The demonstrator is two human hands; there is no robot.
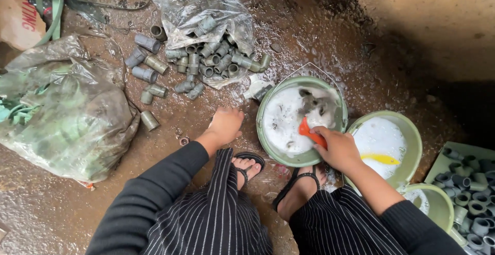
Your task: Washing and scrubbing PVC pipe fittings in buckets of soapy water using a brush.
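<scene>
Right hand [337, 149]: closed around an orange brush handle [311, 134], its working end dipped into the foam.
Bucket [268, 131]: pale green, round, with a thin wire bail; it stands on the wet floor [335, 54] just ahead of the person's sandalled feet and is full of white suds.
In the suds: a grey, dirty object [313, 103] (possibly a pipe fitting, the foam hides its shape).
Left hand [226, 125]: curled loosely, knuckles up, resting low near the floor left of the bucket; whether it holds anything cannot be told.
Loose fittings [149, 59]: grey plastic pipe couplings and elbows, scattered beside a clear plastic bag [196, 2].
Second basin [407, 131]: green, soapy, touching the bucket's right side.
</scene>
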